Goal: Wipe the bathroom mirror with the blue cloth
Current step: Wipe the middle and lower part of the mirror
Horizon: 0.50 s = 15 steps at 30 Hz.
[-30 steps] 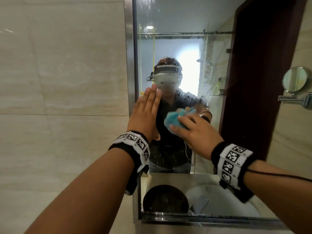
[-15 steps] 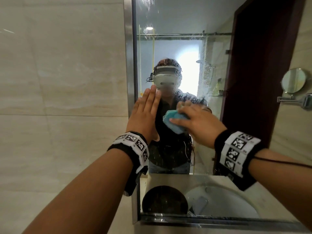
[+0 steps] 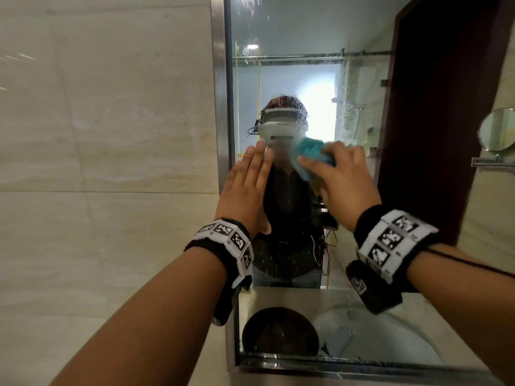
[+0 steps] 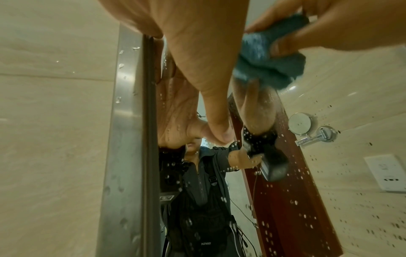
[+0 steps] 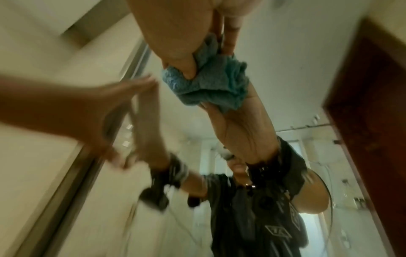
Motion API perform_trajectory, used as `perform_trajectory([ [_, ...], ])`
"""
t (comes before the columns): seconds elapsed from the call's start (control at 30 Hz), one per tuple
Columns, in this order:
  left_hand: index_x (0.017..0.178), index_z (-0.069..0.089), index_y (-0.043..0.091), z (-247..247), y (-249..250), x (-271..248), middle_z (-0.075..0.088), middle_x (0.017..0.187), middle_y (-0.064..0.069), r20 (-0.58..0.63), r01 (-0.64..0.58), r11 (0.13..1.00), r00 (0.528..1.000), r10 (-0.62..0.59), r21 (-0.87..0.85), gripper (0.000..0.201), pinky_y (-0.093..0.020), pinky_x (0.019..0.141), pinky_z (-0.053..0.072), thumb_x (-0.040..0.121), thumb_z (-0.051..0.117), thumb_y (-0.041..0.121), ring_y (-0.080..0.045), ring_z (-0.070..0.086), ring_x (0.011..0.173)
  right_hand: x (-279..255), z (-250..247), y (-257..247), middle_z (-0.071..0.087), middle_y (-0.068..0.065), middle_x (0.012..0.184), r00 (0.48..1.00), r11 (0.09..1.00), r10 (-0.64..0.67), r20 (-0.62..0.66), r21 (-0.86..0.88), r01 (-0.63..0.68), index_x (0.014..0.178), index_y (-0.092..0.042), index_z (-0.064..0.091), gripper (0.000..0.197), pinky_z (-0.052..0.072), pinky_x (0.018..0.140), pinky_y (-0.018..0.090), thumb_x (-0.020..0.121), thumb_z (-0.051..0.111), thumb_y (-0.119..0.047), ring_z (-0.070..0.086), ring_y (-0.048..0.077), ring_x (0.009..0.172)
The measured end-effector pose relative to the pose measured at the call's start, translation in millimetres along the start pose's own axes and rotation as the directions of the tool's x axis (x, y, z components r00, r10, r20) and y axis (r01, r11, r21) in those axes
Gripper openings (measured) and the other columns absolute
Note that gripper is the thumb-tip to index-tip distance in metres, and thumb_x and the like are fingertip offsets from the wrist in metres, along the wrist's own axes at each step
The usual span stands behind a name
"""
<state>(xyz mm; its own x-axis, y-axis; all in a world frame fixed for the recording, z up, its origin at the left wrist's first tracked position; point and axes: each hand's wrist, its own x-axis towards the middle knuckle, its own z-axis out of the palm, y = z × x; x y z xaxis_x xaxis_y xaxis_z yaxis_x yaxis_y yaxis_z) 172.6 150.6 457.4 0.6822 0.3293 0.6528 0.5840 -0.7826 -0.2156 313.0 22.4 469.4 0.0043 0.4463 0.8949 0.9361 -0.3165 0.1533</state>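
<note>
The bathroom mirror [image 3: 295, 73] hangs in a steel frame [image 3: 220, 107] and carries water drops [image 4: 325, 208]. My right hand [image 3: 342, 176] holds the bunched blue cloth [image 3: 309, 154] against the glass at about the middle of its height. The cloth [image 5: 211, 81] is crumpled under the curled fingers. My left hand [image 3: 248, 185] lies flat with straight fingers on the mirror's left part, next to the frame, a short way left of the cloth. In the left wrist view the cloth [image 4: 268, 62] shows beside the left thumb [image 4: 211, 107].
Beige wall tiles [image 3: 106, 135] fill the left. A dark red door [image 3: 446, 107] stands right of the mirror. A small round mirror on a swing arm [image 3: 496, 135] is fixed to the right wall. A socket plate [image 4: 386, 173] sits below it. The glass reflects a washbasin [image 3: 370, 332].
My right hand has carried the cloth upward on the glass, from chest height of the reflection to face height. The left hand has stayed flat in the same place.
</note>
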Motion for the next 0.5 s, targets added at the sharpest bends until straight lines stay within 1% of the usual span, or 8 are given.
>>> perform_trajectory([
  [0.07, 0.144, -0.025, 0.011, 0.2, 0.4, -0.1, -0.031, 0.152, -0.008, -0.006, 0.001, 1.000, 1.000, -0.001, 0.007, 0.140, -0.034, 0.112, -0.013, 0.061, 0.080, 0.051, -0.024, -0.024, 0.141, -35.0, 15.3, -11.4, 0.056, 0.018, 0.113, 0.972, 0.977, -0.191, 0.137, -0.070, 0.202, 0.116, -0.026, 0.065, 0.060, 0.051, 0.074, 0.047, 0.061, 0.081, -0.007, 0.053, 0.042, 0.093],
  [0.13, 0.144, -0.025, 0.010, 0.2, 0.7, -0.4, -0.031, 0.152, -0.008, -0.001, 0.005, 1.000, 1.000, -0.005, 0.014, 0.141, -0.035, 0.112, -0.012, 0.060, 0.079, 0.053, -0.024, -0.024, 0.141, -54.5, 16.2, -13.2, 0.057, 0.012, 0.107, 0.918, 0.952, -0.275, 0.285, -0.055, 0.302, 0.114, -0.031, 0.064, 0.064, 0.052, 0.067, 0.041, 0.056, 0.084, -0.013, 0.055, 0.036, 0.086],
  [0.17, 0.144, -0.026, 0.010, 0.5, 0.7, -0.2, -0.031, 0.151, -0.009, 0.000, 0.005, 1.000, 1.000, -0.005, 0.017, 0.141, -0.035, 0.113, -0.012, 0.060, 0.079, 0.054, -0.024, -0.025, 0.141, -49.5, 10.5, -11.3, 0.057, 0.012, 0.106, 0.914, 0.954, -0.276, 0.298, -0.034, 0.299, 0.114, -0.031, 0.065, 0.061, 0.052, 0.064, 0.041, 0.058, 0.084, -0.014, 0.056, 0.035, 0.084],
  [0.2, 0.144, -0.026, 0.010, 0.6, 0.5, 0.0, -0.031, 0.151, -0.009, -0.001, 0.003, 1.000, 1.000, -0.003, 0.019, 0.141, -0.035, 0.114, -0.011, 0.060, 0.079, 0.053, -0.024, -0.025, 0.141, -37.9, 5.6, -8.0, 0.056, 0.014, 0.106, 0.932, 0.966, -0.243, 0.270, -0.021, 0.258, 0.113, -0.030, 0.065, 0.057, 0.052, 0.064, 0.042, 0.061, 0.082, -0.014, 0.055, 0.037, 0.085],
  [0.27, 0.144, -0.025, 0.011, 0.3, 1.0, -0.1, -0.032, 0.151, -0.009, 0.005, -0.007, 1.000, 1.000, 0.007, 0.011, 0.140, -0.036, 0.115, -0.010, 0.061, 0.080, 0.051, -0.024, -0.026, 0.141, -15.4, -3.0, -4.6, 0.052, 0.017, 0.112, 0.979, 0.997, -0.072, 0.191, 0.034, 0.066, 0.117, -0.027, 0.064, 0.047, 0.051, 0.070, 0.047, 0.073, 0.074, -0.012, 0.049, 0.039, 0.095],
  [0.33, 0.144, -0.025, 0.011, 0.8, 1.0, 0.1, -0.032, 0.151, -0.009, 0.001, -0.005, 1.000, 1.000, 0.005, 0.006, 0.141, -0.036, 0.116, -0.010, 0.060, 0.081, 0.051, -0.024, -0.025, 0.141, -14.2, 1.8, -7.3, 0.049, 0.017, 0.119, 0.991, 0.996, 0.053, 0.121, 0.067, -0.061, 0.120, -0.025, 0.061, 0.045, 0.050, 0.078, 0.048, 0.078, 0.069, -0.011, 0.045, 0.039, 0.102],
  [0.4, 0.143, -0.026, 0.010, 1.4, 1.0, 0.7, -0.031, 0.151, -0.009, -0.002, -0.008, 1.000, 1.000, 0.008, 0.017, 0.142, -0.037, 0.117, -0.008, 0.059, 0.080, 0.053, -0.024, -0.025, 0.141, -37.7, 14.1, -13.6, 0.051, 0.018, 0.123, 0.990, 0.999, -0.009, 0.142, 0.041, 0.003, 0.118, -0.024, 0.062, 0.049, 0.052, 0.076, 0.049, 0.073, 0.073, -0.011, 0.048, 0.043, 0.100],
  [0.5, 0.143, -0.027, 0.010, 2.2, 0.0, 0.5, -0.032, 0.151, -0.009, 0.004, -0.012, 1.000, 1.000, 0.012, 0.015, 0.143, -0.039, 0.118, -0.004, 0.058, 0.080, 0.054, -0.025, -0.025, 0.141, -64.2, 18.1, -15.7, 0.054, 0.012, 0.114, 0.927, 0.977, -0.204, 0.313, 0.003, 0.214, 0.116, -0.029, 0.061, 0.053, 0.055, 0.062, 0.041, 0.067, 0.077, -0.020, 0.053, 0.035, 0.091],
])
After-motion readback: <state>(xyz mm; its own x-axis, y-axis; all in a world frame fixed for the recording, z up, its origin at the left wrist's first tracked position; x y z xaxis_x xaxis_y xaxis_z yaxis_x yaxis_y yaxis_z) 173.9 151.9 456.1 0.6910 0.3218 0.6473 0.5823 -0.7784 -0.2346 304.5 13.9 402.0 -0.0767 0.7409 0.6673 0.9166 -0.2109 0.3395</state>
